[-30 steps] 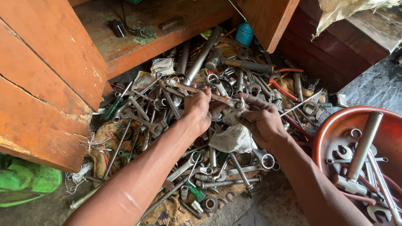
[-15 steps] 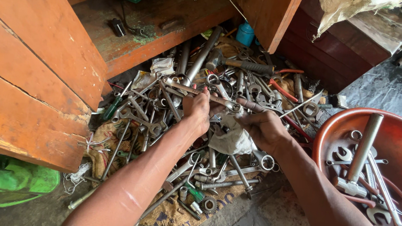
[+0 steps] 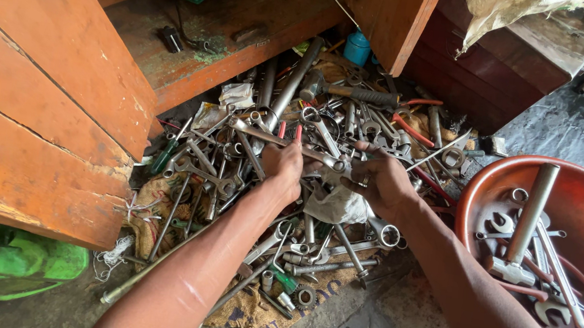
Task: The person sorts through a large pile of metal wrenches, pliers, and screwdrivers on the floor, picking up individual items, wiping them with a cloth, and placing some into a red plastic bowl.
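A big heap of metal wrenches and spanners lies on a sack on the ground, under an orange wooden cabinet. My left hand rests on top of the heap, fingers curled around a long steel wrench that lies across the pile. My right hand is just to its right, fingers pinching the ring end of that same wrench near a crumpled grey rag.
A red plastic basin at the right holds several wrenches and a socket wrench. The open orange cabinet door stands at the left, its shelf behind. A hammer, a blue can and green cloth lie around.
Both hands have shifted slightly and now close on the long wrench at the top of the heap; the view has moved in a little.
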